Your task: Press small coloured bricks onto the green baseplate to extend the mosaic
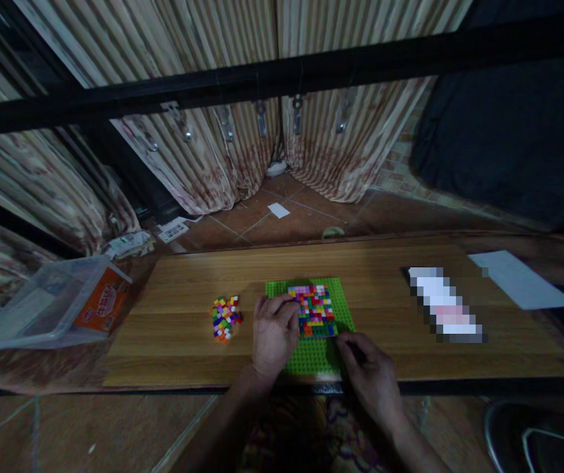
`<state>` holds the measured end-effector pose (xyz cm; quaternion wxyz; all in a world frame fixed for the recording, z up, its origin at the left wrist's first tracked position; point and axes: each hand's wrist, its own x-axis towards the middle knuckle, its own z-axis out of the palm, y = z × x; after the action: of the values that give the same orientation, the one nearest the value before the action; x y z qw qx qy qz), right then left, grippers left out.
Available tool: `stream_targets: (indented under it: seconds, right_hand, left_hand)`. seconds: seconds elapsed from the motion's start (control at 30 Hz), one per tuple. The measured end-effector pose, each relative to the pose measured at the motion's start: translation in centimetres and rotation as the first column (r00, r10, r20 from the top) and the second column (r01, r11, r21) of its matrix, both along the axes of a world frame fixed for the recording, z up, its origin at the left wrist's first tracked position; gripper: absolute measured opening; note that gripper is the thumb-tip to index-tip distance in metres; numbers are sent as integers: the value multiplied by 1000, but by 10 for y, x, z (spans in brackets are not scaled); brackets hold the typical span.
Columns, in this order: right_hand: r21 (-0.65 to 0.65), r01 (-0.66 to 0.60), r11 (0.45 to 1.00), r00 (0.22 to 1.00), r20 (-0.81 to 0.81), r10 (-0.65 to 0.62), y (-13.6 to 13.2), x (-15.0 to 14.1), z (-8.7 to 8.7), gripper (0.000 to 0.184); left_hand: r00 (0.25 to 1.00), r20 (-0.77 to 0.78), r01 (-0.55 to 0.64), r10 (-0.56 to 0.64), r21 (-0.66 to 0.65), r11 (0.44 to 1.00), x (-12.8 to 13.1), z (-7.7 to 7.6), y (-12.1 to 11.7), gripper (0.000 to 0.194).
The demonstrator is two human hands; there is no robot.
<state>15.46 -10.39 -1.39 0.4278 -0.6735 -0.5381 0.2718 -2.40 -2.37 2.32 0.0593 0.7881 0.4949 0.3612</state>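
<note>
A green studded baseplate (311, 359) lies on the wooden table in front of me. A block of small multicoloured bricks (317, 309) covers its upper middle part. My left hand (274, 332) reaches over the plate's left side, its fingers pinched at the left edge of the bricks. Whatever sits between those fingertips is hidden. At the lower right corner of the bricks is my right hand (370, 368), with curled fingers and the thumb and forefinger together; what they grip cannot be made out. A pile of loose coloured bricks (225, 319) rests left of my left hand.
The wooden table (178, 328) carries a blurred-out flat device (442, 305) on the right, near a white sheet (522, 279). A clear plastic box (50, 309) with an orange label stands at the left. Beyond the table hangs a striped curtain (232, 151).
</note>
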Motion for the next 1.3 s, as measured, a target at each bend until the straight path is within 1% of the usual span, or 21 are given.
stream_targets:
  seconds: [0.13, 0.4, 0.53, 0.67, 0.87, 1.03, 1.17, 1.3]
  right_hand:
    - [2, 4, 1000, 1000, 2, -4, 0, 0, 1, 26]
    - [-23, -3, 1000, 1000, -7, 3, 0, 1, -3, 27]
    - [-12, 2, 1000, 1000, -20, -2, 0, 1, -4, 27]
    - [-14, -14, 1000, 1000, -22, 13, 0, 1, -2, 29]
    - [-13, -8, 1000, 1000, -1, 8, -1, 0, 1, 28]
    - [8, 1, 1000, 1000, 11, -1, -1, -1, 0, 28]
    - [-5, -7, 1000, 1000, 10, 7, -1, 0, -2, 30]
    - [-10, -1, 1000, 1000, -4, 1, -1, 0, -3, 30]
  left_hand:
    - [1000, -29, 5, -5, -5, 1000, -2, -3, -1, 15]
    - [1000, -15, 13, -13, 23, 1000, -5, -13, -4, 20]
    - [1000, -26, 16, -15, 49, 999, -5, -17, -4, 19]
    - [999, -31, 9, -6, 84, 996, -4, -17, -4, 16]
    - [1000, -19, 3, -2, 96, 995, -2, -16, -6, 16]
    - [1000, -24, 1, 1, 98, 995, -1, -18, -6, 17]
    - [1000, -20, -8, 10, 100, 995, 0, -20, -7, 18]
    - [1000, -11, -10, 11, 87, 996, 0, -19, -8, 17]
